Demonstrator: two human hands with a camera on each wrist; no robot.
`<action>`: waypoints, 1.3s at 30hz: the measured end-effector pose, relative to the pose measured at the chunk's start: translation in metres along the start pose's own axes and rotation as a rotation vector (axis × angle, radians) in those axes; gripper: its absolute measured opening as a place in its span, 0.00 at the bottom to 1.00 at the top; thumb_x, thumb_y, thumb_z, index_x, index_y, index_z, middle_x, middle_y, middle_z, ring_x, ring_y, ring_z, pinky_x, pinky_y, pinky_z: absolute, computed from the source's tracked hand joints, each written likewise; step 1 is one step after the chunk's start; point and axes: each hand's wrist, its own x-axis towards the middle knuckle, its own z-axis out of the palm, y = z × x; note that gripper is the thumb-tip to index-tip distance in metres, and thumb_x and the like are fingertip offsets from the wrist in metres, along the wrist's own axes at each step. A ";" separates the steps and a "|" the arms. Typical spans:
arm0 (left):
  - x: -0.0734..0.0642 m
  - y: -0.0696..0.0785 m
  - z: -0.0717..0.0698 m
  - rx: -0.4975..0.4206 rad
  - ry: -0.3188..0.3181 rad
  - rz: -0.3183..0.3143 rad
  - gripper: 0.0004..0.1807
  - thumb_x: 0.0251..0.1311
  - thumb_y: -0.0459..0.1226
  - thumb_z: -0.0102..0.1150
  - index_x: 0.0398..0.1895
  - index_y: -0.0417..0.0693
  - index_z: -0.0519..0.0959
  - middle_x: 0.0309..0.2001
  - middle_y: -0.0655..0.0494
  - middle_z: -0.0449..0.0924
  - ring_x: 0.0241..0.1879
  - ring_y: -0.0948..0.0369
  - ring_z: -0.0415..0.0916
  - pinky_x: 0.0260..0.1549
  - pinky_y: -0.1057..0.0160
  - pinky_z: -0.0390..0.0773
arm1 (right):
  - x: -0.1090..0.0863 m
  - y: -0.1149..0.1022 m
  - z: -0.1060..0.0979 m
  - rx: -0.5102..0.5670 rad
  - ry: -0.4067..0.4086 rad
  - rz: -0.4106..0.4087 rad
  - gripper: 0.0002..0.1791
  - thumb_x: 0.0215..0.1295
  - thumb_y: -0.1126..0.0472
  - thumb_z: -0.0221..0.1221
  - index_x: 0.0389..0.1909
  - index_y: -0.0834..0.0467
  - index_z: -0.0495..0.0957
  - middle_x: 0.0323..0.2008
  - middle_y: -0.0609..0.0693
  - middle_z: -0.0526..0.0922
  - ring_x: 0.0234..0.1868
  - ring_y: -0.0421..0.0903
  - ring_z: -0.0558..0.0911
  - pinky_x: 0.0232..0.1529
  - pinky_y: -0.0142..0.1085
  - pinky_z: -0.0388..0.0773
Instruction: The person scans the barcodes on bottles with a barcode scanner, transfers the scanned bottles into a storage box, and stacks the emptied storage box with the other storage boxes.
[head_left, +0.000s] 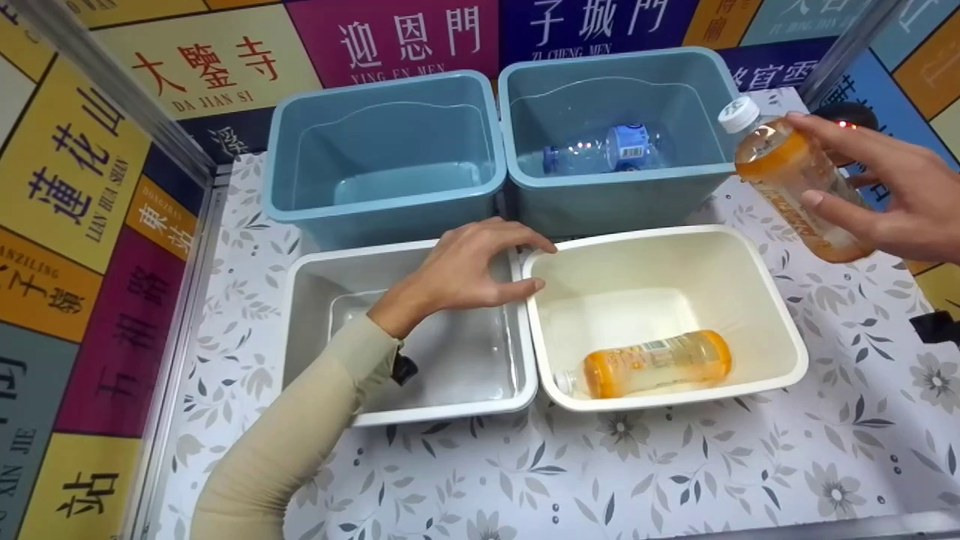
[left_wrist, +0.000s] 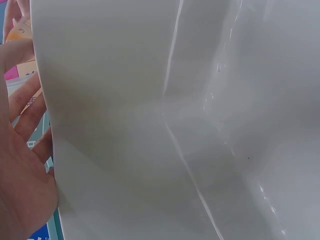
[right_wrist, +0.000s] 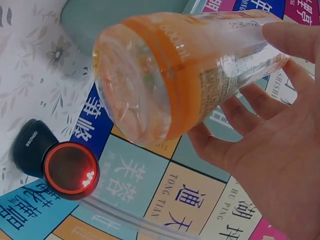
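My right hand (head_left: 900, 187) grips a clear plastic bottle (head_left: 802, 199) with orange bands and a white cap, tilted in the air at the right. In the right wrist view, its base (right_wrist: 127, 90) faces the camera, with thumb and fingers around the sides. My left hand (head_left: 480, 262) hovers over the light grey bin (head_left: 412, 412), fingers spread and gently bent, its fingertips by the adjoining rims. Whether they touch the rim I cannot tell. A similar orange-banded bottle (head_left: 656, 364) lies on its side in the cream bin (head_left: 765, 300).
Behind stand two blue bins. The left one (head_left: 382, 210) holds nothing visible; in the right one (head_left: 615, 199) lies a clear bottle (head_left: 604, 150) with a blue label and cap. A black device with a red-lit ring (right_wrist: 72, 170) stands at the back right. Printed panels (head_left: 75, 195) border the floral-patterned table (head_left: 622, 472).
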 end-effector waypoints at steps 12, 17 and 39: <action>0.001 0.000 0.000 -0.001 0.001 -0.010 0.23 0.59 0.64 0.58 0.57 0.79 0.79 0.53 0.84 0.78 0.51 0.72 0.74 0.49 0.62 0.74 | 0.002 0.026 -0.003 0.039 -0.004 0.076 0.43 0.74 0.58 0.53 0.80 0.31 0.40 0.78 0.64 0.52 0.69 0.80 0.58 0.57 0.80 0.53; 0.001 0.000 0.000 -0.001 -0.001 -0.017 0.22 0.58 0.64 0.58 0.57 0.80 0.79 0.52 0.84 0.79 0.50 0.72 0.74 0.48 0.63 0.75 | 0.004 0.035 -0.004 0.057 -0.012 0.117 0.44 0.75 0.57 0.52 0.79 0.28 0.37 0.77 0.66 0.53 0.67 0.80 0.59 0.56 0.80 0.55; 0.001 -0.001 0.001 -0.013 -0.002 -0.006 0.23 0.59 0.64 0.57 0.57 0.79 0.79 0.52 0.83 0.79 0.50 0.72 0.73 0.48 0.63 0.75 | 0.013 0.050 -0.001 -0.073 0.049 0.068 0.44 0.74 0.56 0.54 0.80 0.32 0.39 0.67 0.70 0.65 0.61 0.63 0.57 0.58 0.48 0.71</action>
